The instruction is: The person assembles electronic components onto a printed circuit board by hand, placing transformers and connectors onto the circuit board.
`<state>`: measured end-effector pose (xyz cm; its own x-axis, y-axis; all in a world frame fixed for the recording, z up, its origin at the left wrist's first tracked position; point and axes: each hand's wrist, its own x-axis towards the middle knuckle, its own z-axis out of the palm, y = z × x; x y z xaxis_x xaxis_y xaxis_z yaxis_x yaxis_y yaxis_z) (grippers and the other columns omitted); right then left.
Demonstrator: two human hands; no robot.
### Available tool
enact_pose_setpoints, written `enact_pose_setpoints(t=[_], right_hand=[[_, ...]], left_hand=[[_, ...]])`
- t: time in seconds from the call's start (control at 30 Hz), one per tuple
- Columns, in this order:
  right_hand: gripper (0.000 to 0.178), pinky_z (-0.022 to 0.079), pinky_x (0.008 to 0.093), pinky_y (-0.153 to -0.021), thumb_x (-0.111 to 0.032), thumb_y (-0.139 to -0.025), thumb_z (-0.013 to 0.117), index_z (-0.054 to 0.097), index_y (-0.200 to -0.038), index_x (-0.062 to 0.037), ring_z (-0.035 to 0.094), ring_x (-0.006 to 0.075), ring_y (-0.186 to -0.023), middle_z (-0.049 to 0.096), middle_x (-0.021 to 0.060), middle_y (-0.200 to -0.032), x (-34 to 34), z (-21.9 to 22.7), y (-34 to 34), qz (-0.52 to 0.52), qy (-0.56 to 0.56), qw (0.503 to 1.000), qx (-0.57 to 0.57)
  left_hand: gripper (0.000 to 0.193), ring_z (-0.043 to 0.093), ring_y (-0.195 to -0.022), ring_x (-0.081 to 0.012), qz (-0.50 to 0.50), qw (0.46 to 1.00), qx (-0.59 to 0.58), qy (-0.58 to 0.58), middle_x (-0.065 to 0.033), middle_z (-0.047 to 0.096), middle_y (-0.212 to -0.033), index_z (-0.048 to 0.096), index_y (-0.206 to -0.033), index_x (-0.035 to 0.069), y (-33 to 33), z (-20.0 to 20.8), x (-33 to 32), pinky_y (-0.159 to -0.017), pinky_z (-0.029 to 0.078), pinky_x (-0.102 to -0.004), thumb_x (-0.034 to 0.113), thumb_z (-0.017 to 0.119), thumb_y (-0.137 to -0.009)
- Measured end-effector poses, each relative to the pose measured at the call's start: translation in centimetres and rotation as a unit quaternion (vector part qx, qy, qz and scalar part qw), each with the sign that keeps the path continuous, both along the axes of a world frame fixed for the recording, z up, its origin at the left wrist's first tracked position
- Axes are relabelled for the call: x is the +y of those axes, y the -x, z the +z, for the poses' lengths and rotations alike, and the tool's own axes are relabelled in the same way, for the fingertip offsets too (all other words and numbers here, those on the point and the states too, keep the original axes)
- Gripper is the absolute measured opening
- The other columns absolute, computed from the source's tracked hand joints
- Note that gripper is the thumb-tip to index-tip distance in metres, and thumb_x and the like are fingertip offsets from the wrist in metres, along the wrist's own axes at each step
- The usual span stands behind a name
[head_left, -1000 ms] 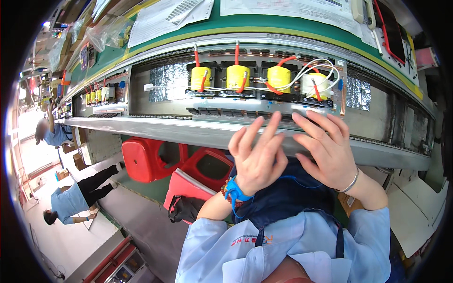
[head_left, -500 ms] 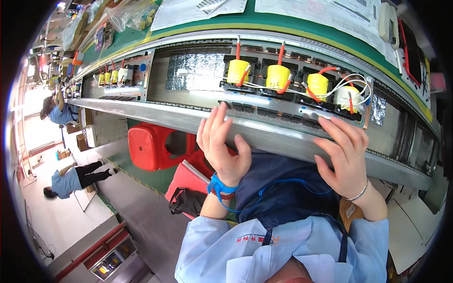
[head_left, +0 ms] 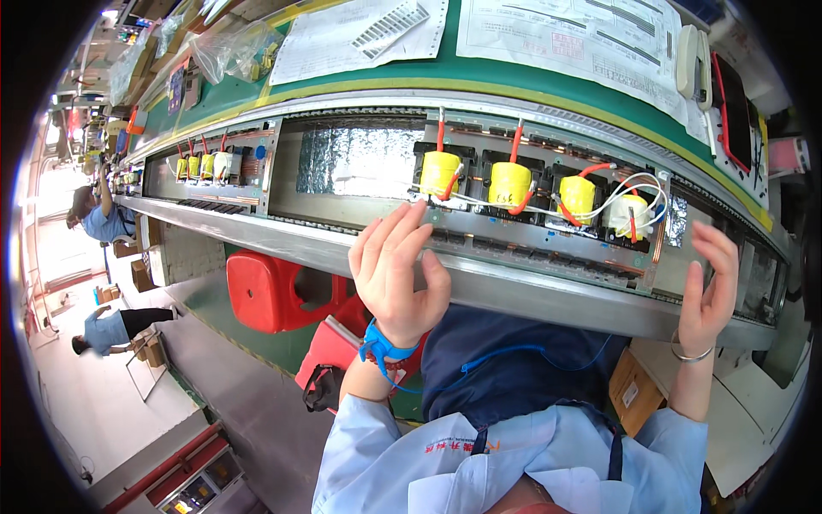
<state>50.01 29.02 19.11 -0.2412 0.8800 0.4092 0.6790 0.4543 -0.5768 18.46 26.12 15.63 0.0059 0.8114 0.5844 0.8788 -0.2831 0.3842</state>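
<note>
My left hand (head_left: 396, 278) is open, fingers stretched toward the near left corner of a circuit board (head_left: 548, 254); whether the fingertips touch it I cannot tell. Off the board's right end, my right hand (head_left: 713, 283) is raised, fingers apart, holding nothing. The board lies in a metal conveyor track. On it stand three yellow-wrapped coils, the left one (head_left: 440, 174) nearest my left hand, and a white-wrapped coil (head_left: 629, 218) at the right. Red leads (head_left: 517, 141) rise from the coils, and a loop of white wire (head_left: 661, 190) lies around the white one.
The track's metal rail (head_left: 514, 287) runs along my front. Farther left on the track is another board with coils (head_left: 208, 165). Papers (head_left: 565, 43) and a telephone handset (head_left: 690, 64) lie on the green bench. A red stool (head_left: 253, 291) stands left. Two people are in the distance.
My right hand has moved right, from the board's near edge to beyond its right end, and turned upward. My left hand stays by the board's left corner. The view has shifted slightly.
</note>
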Motion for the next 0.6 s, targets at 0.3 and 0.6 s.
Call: enact_pose_setpoints(t=[0.3,0.6], right_hand=[[0.033,0.040,0.0365,-0.075,0.001,-0.064,0.061,0.058,-0.096,-0.0035,0.052,0.0258,-0.088,0.057,0.0099,-0.101,0.9,1.8,5.0,0.181,-0.042,0.976,-0.117],[0.053,0.036,0.0364,-0.084,-0.014,-0.062,0.071,0.049,-0.109,-0.0034,0.049,0.0252,-0.098,0.055,0.0094,-0.099,5.4,2.9,10.9,0.186,-0.037,0.960,-0.207]], left_hand=[[0.043,0.051,-0.106,-0.0239,0.034,0.991,0.127,-0.020,-0.0098,0.059,-0.110,0.054,-0.110,0.001,0.6,1.8,2.2,-0.091,0.035,-0.0364,0.004,0.062,-0.068],[0.068,0.053,-0.103,-0.0241,-0.166,0.970,0.095,0.150,-0.0110,0.057,-0.109,0.042,-0.125,0.003,3.7,3.2,6.0,-0.095,0.035,-0.0379,0.020,0.071,-0.066]])
